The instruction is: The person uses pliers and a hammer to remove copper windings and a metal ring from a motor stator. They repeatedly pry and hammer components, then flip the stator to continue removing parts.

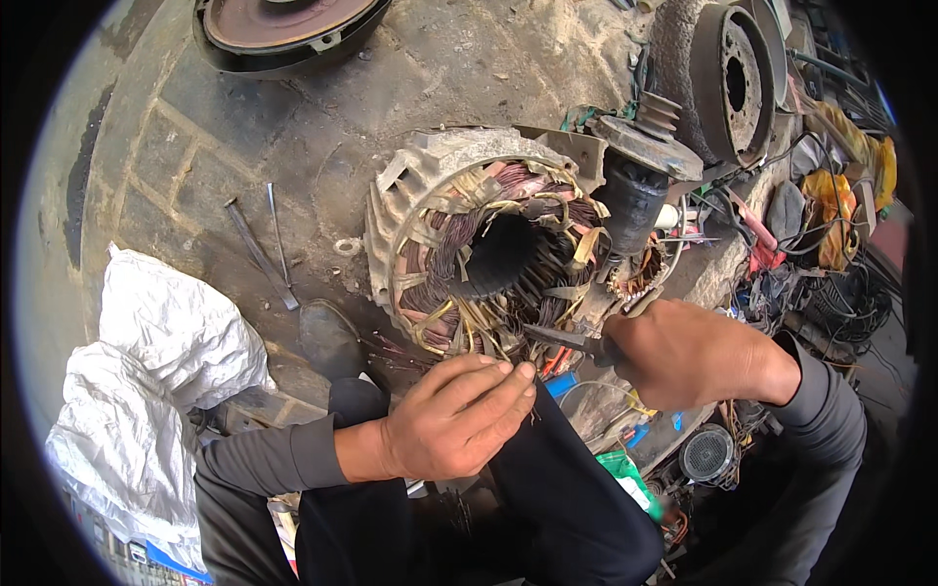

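Note:
An electric motor stator point(391, 210) lies in front of me with its round bore facing up. Dark reddish winding wires point(457, 249) and strips of yellowish insulation crowd its ring. At its near edge my left hand point(459, 415) is closed, thumb and fingertips pinched together on thin wire ends point(479, 342). My right hand point(674, 356) is wrapped round the handle of a dark, flat-bladed tool point(559, 337), which looks like a knife. Its blade points left across the near right rim of the stator, close to the wires. My fingers hide part of the handle.
To the left lie two metal rods point(262, 256) and a crumpled white sack point(171, 322). A pulley-topped rotor point(635, 186) stands right of the stator, with a metal wheel drum point(731, 86) behind. Cables and scrap point(831, 303) crowd the right; a round pan-like part point(290, 34) sits far back.

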The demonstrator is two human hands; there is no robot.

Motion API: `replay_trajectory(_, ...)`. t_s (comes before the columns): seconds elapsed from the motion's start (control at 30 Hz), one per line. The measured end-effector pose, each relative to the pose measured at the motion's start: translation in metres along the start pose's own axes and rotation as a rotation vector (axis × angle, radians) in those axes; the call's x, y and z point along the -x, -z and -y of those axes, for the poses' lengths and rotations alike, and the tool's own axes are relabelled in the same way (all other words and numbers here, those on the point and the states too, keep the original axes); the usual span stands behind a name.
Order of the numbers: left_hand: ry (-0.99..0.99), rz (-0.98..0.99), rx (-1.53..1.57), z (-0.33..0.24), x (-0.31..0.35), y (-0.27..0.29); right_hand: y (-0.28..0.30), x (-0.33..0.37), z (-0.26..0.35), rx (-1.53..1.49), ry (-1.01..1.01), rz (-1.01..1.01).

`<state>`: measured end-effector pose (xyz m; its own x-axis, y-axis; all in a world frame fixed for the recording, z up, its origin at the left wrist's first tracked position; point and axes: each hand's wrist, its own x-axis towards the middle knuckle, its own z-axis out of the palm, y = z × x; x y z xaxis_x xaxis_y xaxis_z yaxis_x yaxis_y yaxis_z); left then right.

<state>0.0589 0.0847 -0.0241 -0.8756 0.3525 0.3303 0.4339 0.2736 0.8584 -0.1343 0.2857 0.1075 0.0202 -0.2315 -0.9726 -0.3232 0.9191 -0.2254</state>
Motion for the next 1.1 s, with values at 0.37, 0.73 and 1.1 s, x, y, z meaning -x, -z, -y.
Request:
replay_trajectory(0.37, -0.027, 0.005, 0.038, -0.001, 0.007, 0.004, 0.022, -0.006, 0.022, 0.019, -0.084, 0.171)
replay_trajectory(0.73, -0.079, -0.017, 0.037, 0.003, 0.013, 0.001, 0.017, -0.009, 0.029, -0.061, -0.298, 0.220)
replay_trajectory(1.1, -0.062, -0.021, 0.047, 0.002, 0.013, 0.001, 0.024, -0.001, 0.043, -0.064, -0.319, 0.233)
